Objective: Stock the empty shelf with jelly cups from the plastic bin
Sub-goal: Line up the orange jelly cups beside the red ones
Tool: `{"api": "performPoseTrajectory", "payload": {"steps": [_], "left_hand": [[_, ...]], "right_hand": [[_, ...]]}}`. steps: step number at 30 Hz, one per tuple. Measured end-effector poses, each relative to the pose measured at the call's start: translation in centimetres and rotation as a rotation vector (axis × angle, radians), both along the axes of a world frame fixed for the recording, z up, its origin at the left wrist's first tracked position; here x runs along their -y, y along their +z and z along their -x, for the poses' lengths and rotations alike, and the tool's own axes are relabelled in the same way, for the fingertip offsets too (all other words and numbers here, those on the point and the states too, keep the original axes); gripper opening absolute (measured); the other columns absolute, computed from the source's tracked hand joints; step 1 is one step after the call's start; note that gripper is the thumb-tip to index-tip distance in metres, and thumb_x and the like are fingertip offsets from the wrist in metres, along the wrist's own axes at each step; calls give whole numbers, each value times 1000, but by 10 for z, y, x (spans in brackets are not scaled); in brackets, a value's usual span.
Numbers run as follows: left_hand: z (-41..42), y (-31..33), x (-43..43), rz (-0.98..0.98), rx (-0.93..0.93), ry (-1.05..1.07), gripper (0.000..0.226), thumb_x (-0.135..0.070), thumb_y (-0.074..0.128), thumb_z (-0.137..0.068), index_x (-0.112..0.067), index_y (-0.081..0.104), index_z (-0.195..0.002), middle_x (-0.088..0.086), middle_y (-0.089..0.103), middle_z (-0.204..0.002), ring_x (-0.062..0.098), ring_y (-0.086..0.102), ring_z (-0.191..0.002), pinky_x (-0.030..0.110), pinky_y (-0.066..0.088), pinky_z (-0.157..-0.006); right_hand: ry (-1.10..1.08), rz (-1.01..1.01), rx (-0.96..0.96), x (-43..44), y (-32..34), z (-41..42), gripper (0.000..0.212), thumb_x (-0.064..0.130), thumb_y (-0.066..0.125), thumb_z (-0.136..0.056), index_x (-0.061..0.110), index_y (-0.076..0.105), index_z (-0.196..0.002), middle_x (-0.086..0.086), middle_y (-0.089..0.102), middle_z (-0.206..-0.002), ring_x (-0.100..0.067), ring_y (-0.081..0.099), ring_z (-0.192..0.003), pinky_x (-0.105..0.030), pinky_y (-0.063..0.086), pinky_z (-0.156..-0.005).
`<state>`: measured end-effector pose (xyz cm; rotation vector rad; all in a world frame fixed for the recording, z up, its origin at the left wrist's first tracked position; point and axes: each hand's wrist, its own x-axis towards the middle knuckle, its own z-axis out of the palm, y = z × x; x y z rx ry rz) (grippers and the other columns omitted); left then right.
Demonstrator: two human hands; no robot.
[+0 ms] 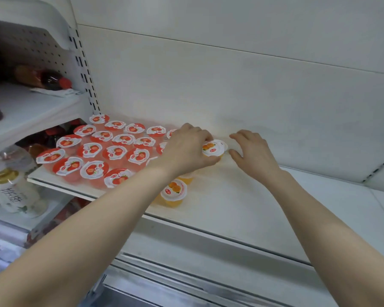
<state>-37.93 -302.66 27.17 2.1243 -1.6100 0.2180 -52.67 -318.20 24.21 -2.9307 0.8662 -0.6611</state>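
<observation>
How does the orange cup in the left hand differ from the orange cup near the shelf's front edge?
The held cup is gripped by the left hand, farther back; the front cup stands free. The held cup shows mostly its lid; the front cup also its orange side. Both lids are white with orange fruit.

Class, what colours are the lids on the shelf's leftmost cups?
Red and white foil lids; head view.

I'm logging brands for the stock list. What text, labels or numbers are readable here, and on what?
Nothing reads clearly enough to quote.
Lids of red-lidded jelly cups: logo too blurred.
Lids of orange-lidded jelly cups: red logo too small.
Label of pale bottle: dark brush-style characters, illegible.
Print on white tag, upper shelf: blurred.
</observation>
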Motion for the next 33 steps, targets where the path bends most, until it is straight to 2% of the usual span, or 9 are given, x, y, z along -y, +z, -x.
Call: {"api": "performPoseTrajectory", "payload": {"steps": [7,16,24,30,33], "left_hand": [[10,-31,19,-151,112,24,47,-58,60,-75,-21,66,-103,1,66,-100,26,49,-105,36,40,-90],[9,-39,24,-165,91,51,55,-59,59,-79,-20,62,-117,2,65,-113,27,46,-116,35,37,-93],[-1,-32,8,-166,132,-12,76,-69,59,-75,-20,53,-132,2,56,-130,26,45,-122,38,36,-101],[-23,-15,-33,-76,184,-12,59,-54,54,-89,-16,53,-134,7,56,-130,29,46,-123,39,35,-104],[-34,-5,-59,-64,203,5,58,-51,53,-91,-16,51,-137,7,54,-134,29,44,-126,39,32,-106]], "right_hand": [[-29,42,-7,1,-10,15,41,20,60,-92,8,56,-132,-11,58,-131,-35,51,-119,-45,40,-93],[-19,61,13,2,-14,13,40,16,65,-88,7,60,-127,-13,62,-124,-37,55,-113,-47,44,-89],[-5,151,-5,-12,-2,11,40,18,67,-87,7,60,-124,-13,63,-119,-38,57,-108,-46,45,-84],[6,223,-25,-44,14,8,40,22,65,-89,8,59,-126,-11,62,-120,-37,56,-110,-46,45,-86],[17,249,-24,-68,23,2,40,27,60,-91,9,58,-127,-10,62,-121,-36,55,-111,-45,44,-88]]}}
